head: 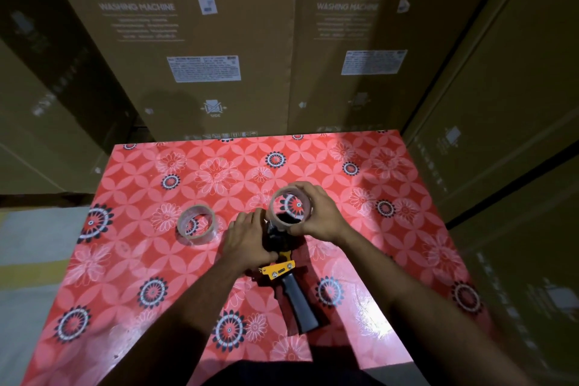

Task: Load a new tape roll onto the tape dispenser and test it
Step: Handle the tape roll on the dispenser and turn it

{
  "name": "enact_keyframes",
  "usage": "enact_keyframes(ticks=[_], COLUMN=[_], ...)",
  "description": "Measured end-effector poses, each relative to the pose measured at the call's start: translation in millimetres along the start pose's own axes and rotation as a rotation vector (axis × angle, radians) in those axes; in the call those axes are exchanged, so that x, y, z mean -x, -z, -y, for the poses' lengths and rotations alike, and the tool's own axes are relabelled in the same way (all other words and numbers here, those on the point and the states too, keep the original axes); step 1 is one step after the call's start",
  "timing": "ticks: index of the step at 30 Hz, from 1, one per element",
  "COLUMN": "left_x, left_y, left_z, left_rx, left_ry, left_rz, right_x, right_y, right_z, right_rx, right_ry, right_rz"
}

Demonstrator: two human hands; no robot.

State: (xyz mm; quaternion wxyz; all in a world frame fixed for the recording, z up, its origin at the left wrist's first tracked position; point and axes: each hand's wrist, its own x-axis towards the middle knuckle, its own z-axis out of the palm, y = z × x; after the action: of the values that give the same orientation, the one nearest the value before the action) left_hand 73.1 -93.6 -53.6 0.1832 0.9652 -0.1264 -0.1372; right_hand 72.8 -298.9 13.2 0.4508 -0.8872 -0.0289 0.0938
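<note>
A tape dispenser (283,273) lies on the red flowered table (131,260), its yellow plate and black handle pointing toward me. My left hand (247,243) presses down on the dispenser's front part and covers it. My right hand (316,213) grips a clear tape roll (291,208) by its rim, held just above the dispenser's head. A second clear tape roll (196,224) rests flat on the table to the left, apart from both hands.
Tall cardboard washing-machine boxes (200,41) stand right behind the table's far edge and along the right side (501,135). Grey floor (34,260) shows at the left of the table.
</note>
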Motion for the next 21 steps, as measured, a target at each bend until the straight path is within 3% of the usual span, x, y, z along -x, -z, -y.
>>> enact_keyframes(ticks=[6,11,18,21], left_x=[17.9,41.3,70.2,83.2], left_y=[-2.9,-11.9,-23.9,-28.6], left_z=[4.3,10.3,17.9,20.8], left_rx=[0.032,-0.092,-0.073,-0.052], left_ry=[-0.146,-0.211,-0.125,-0.121], left_rz=[-0.214,-0.193,-0.158,-0.137], right_x=[38.6,35.3,10.3,32.0], right_y=[14.0,31.2,24.8,4.3], right_z=[-23.5,-48.9,-79.8,-63.4], right_rx=[-0.136,-0.036,0.061,0.19], right_ry=[-0.148,-0.327,-0.555,-0.509], right_rz=[-0.208,-0.289,-0.282,-0.446])
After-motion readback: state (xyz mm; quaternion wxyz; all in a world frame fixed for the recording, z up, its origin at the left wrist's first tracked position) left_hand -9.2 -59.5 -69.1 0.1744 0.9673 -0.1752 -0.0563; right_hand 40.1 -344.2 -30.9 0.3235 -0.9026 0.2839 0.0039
